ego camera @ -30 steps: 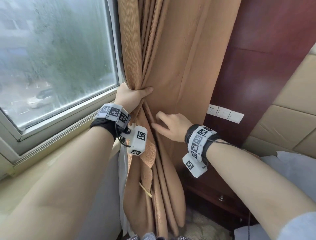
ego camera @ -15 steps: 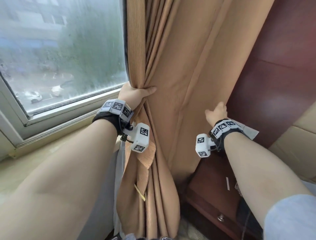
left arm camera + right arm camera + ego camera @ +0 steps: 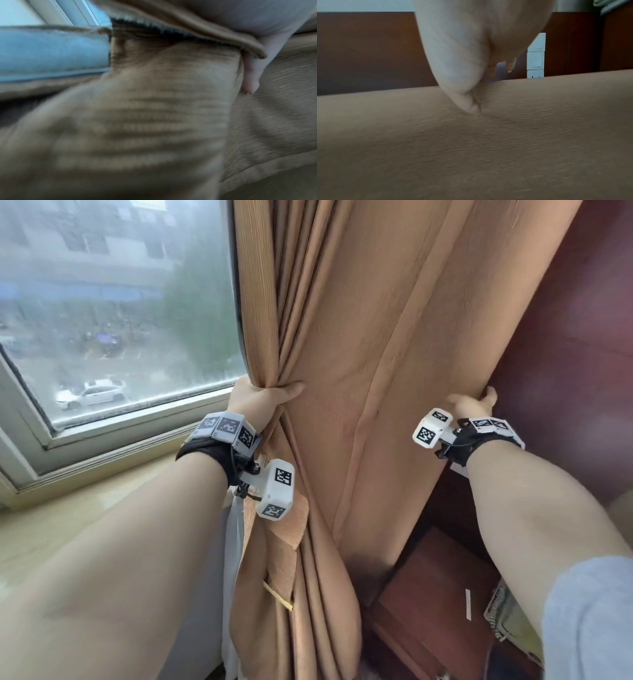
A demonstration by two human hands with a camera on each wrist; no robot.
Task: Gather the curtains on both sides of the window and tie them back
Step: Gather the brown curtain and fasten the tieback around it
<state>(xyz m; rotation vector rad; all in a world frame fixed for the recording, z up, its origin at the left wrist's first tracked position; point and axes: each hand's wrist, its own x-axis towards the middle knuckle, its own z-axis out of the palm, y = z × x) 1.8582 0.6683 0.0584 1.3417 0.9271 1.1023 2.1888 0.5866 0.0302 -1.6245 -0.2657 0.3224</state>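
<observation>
A tan curtain (image 3: 394,354) hangs to the right of the window. My left hand (image 3: 263,402) grips its gathered folds beside the window frame, thumb across the front. In the left wrist view, bunched ribbed curtain (image 3: 154,121) fills the picture with a fingertip (image 3: 252,75) against it. My right hand (image 3: 472,405) holds the curtain's right edge; its fingers curl behind the cloth. From the right wrist, the thumb (image 3: 464,100) presses the curtain's front (image 3: 488,148). A ribbed tan band (image 3: 291,542) dangles below my left wrist.
The window (image 3: 102,302) and its pale sill (image 3: 85,508) lie to the left. White sheer fabric (image 3: 233,542) hangs behind the curtain. A dark red wood wall (image 3: 565,371) with white switches (image 3: 536,56) stands right. A wooden bedside cabinet (image 3: 445,594) sits below.
My right hand left the middle folds and travelled right to the curtain's outer edge, where it now holds the cloth. The left hand kept its grip.
</observation>
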